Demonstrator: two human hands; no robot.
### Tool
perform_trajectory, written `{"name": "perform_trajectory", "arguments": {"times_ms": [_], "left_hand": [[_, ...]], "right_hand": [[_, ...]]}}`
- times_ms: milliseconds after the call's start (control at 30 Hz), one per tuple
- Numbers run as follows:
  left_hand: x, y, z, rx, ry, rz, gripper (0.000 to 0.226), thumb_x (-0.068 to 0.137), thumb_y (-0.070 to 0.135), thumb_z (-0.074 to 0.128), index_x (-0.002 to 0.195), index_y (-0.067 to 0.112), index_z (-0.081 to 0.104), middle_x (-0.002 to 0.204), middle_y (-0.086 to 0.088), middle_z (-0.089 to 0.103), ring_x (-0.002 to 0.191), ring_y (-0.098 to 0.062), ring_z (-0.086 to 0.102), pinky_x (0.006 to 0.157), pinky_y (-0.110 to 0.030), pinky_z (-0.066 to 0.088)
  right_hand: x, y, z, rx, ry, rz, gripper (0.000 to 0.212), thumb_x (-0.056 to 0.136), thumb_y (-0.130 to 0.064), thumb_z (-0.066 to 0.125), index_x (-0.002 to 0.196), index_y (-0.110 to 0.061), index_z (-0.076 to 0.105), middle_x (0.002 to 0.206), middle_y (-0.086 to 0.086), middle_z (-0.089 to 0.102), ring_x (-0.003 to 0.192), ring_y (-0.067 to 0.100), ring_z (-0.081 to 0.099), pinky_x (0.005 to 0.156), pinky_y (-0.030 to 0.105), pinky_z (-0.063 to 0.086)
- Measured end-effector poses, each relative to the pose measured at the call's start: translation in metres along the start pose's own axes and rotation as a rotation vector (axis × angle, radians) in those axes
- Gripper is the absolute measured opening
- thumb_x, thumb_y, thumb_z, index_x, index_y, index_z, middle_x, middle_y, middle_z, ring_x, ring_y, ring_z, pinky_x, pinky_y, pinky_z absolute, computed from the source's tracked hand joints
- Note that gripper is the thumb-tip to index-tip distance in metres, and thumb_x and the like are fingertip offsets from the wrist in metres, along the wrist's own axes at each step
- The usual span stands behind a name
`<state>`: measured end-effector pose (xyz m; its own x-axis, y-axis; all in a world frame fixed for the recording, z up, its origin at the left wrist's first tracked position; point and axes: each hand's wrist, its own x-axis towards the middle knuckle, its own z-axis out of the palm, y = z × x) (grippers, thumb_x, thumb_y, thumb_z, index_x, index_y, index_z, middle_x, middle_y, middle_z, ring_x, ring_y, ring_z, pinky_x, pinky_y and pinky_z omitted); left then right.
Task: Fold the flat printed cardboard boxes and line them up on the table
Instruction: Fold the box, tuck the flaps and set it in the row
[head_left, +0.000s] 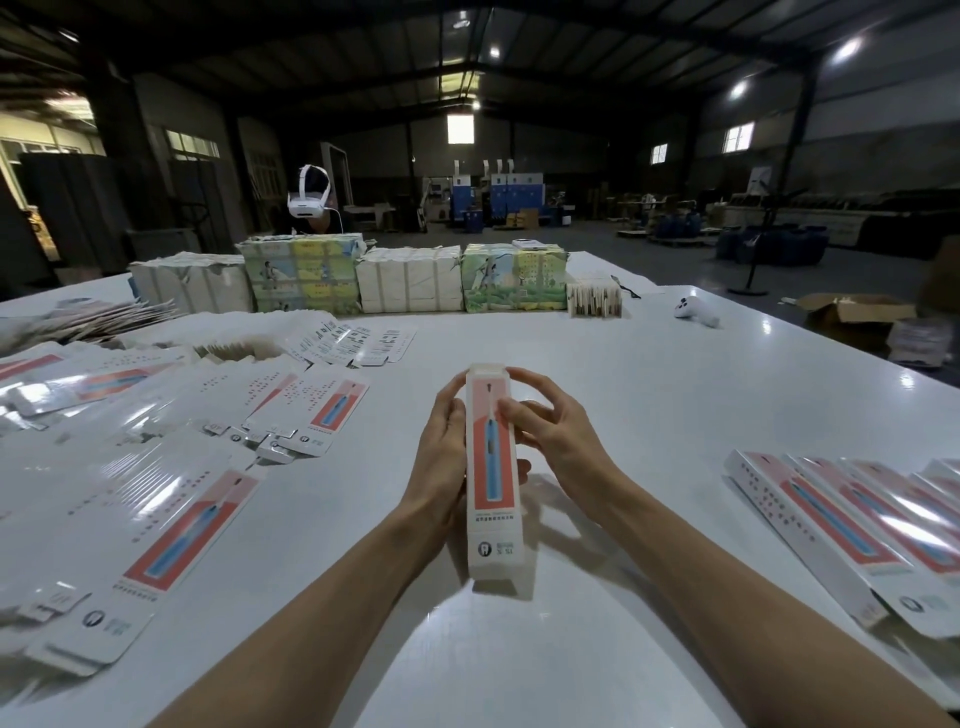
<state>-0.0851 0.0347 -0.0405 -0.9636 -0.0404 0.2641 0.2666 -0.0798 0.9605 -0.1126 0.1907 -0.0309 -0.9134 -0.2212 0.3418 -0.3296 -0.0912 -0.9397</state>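
Now both hands hold 1 box (491, 467) above the glossy white table (623, 364). The left hand (441, 457) wraps its side and the right hand (550, 436) pinches near the far flap. Best tuck that flap squarely without crushing the thin, slick card. Flat blanks (182, 519) lie left, the folded row (857, 525) right.

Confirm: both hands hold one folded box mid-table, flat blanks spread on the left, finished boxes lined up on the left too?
No. The head view shows the finished boxes lined up on the right, not the left. The rest holds: left hand and right hand hold the folded box, flat blanks lie on the left.
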Motion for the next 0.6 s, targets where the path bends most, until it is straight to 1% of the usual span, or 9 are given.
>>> {"name": "perform_trajectory", "arguments": {"times_ms": [67, 100, 133, 200, 267, 367, 433, 500, 600], "left_hand": [[-0.003, 0.005, 0.005, -0.127, -0.072, -0.100, 0.043, 0.108, 0.058, 0.037, 0.144, 0.037, 0.049, 0.119, -0.016, 0.073, 0.096, -0.037, 0.077, 0.072, -0.047, 0.065], [-0.005, 0.007, 0.007, -0.177, -0.121, -0.150, 0.051, 0.103, 0.065, 0.042, 0.142, 0.033, 0.050, 0.116, -0.018, 0.074, 0.095, -0.037, 0.078, 0.070, -0.044, 0.065], [-0.005, 0.007, 0.008, -0.188, -0.157, -0.177, 0.059, 0.096, 0.066, 0.052, 0.143, 0.031, 0.046, 0.117, -0.019, 0.073, 0.095, -0.037, 0.077, 0.069, -0.042, 0.064], [-0.004, 0.004, 0.006, -0.105, -0.190, -0.194, 0.085, 0.080, 0.052, 0.076, 0.150, 0.040, 0.030, 0.127, -0.018, 0.064, 0.102, -0.037, 0.075, 0.074, -0.042, 0.064], [-0.004, 0.002, 0.004, 0.008, -0.216, -0.200, 0.104, 0.069, 0.040, 0.087, 0.150, 0.047, 0.021, 0.129, -0.017, 0.059, 0.101, -0.034, 0.074, 0.076, -0.040, 0.063], [-0.003, 0.000, 0.004, 0.009, -0.237, -0.188, 0.105, 0.071, 0.032, 0.093, 0.147, 0.048, 0.022, 0.119, -0.021, 0.062, 0.079, -0.029, 0.075, 0.068, -0.036, 0.062], [-0.003, -0.001, 0.005, 0.022, -0.230, -0.173, 0.101, 0.075, 0.025, 0.091, 0.146, 0.046, 0.023, 0.114, -0.022, 0.063, 0.072, -0.028, 0.075, 0.064, -0.035, 0.062], [-0.002, -0.003, 0.006, 0.018, -0.223, -0.176, 0.097, 0.077, 0.017, 0.089, 0.144, 0.045, 0.025, 0.109, -0.020, 0.066, 0.071, -0.029, 0.076, 0.063, -0.034, 0.062], [-0.002, -0.004, 0.006, 0.045, -0.235, -0.177, 0.097, 0.074, 0.019, 0.090, 0.142, 0.046, 0.026, 0.109, -0.013, 0.068, 0.079, -0.025, 0.079, 0.063, -0.029, 0.062]], "right_hand": [[-0.001, -0.001, -0.002, -0.008, 0.000, 0.009, 0.040, 0.097, -0.043, 0.072, 0.135, -0.038, 0.059, 0.105, 0.005, 0.080, 0.100, 0.027, 0.077, 0.082, 0.032, 0.064], [-0.002, -0.001, -0.004, -0.009, -0.006, 0.016, 0.040, 0.096, -0.044, 0.073, 0.133, -0.038, 0.061, 0.104, 0.006, 0.080, 0.099, 0.028, 0.078, 0.085, 0.034, 0.064], [-0.003, -0.001, -0.005, -0.004, -0.014, 0.022, 0.039, 0.095, -0.044, 0.074, 0.131, -0.038, 0.063, 0.105, 0.007, 0.079, 0.099, 0.028, 0.078, 0.087, 0.036, 0.064], [-0.004, -0.001, -0.007, 0.011, -0.029, 0.037, 0.038, 0.095, -0.042, 0.075, 0.131, -0.034, 0.065, 0.108, 0.008, 0.079, 0.102, 0.028, 0.077, 0.090, 0.038, 0.063], [-0.002, -0.003, -0.008, 0.014, -0.027, 0.062, 0.037, 0.096, -0.037, 0.075, 0.131, -0.028, 0.065, 0.109, 0.008, 0.079, 0.103, 0.028, 0.077, 0.091, 0.042, 0.063], [-0.001, -0.006, -0.011, -0.019, -0.048, 0.085, 0.032, 0.099, -0.030, 0.072, 0.128, -0.018, 0.064, 0.107, 0.008, 0.078, 0.101, 0.028, 0.077, 0.093, 0.045, 0.063], [-0.002, -0.005, -0.012, -0.037, -0.074, 0.085, 0.030, 0.100, -0.028, 0.070, 0.126, -0.015, 0.064, 0.107, 0.008, 0.078, 0.102, 0.027, 0.077, 0.093, 0.042, 0.063], [-0.002, -0.003, -0.011, -0.045, -0.066, 0.085, 0.028, 0.101, -0.030, 0.068, 0.123, -0.012, 0.064, 0.107, 0.009, 0.077, 0.102, 0.027, 0.077, 0.091, 0.039, 0.063], [0.002, -0.001, -0.010, -0.027, 0.054, 0.085, 0.033, 0.106, -0.038, 0.059, 0.119, -0.009, 0.063, 0.105, 0.010, 0.077, 0.097, 0.026, 0.077, 0.083, 0.034, 0.063]]}}
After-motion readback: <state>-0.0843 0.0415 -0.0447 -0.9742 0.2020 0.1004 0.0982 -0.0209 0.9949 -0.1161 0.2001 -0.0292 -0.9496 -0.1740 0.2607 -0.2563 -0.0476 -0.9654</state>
